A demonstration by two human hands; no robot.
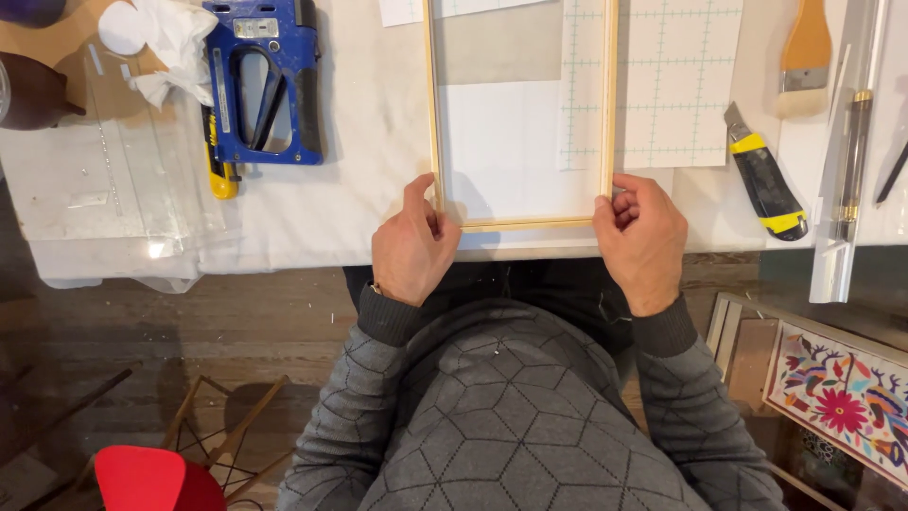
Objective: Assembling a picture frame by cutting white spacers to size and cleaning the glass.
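A thin, light wooden frame [518,223] lies on the white table [340,189], running away from me. My left hand [411,248] grips its near left corner, thumb along the left rail. My right hand [643,237] grips the near right corner, fingers curled around the right rail. Inside and under the frame lie white and grey sheets and a sheet of gridded paper [676,85].
A blue staple gun [260,80] and crumpled white tissue [170,43] lie to the left. A yellow-black utility knife [766,180], a brush [806,57] and a metal ruler [851,151] lie to the right. A colourful embroidered picture [842,397] leans on the floor at right, a red stool [151,478] at left.
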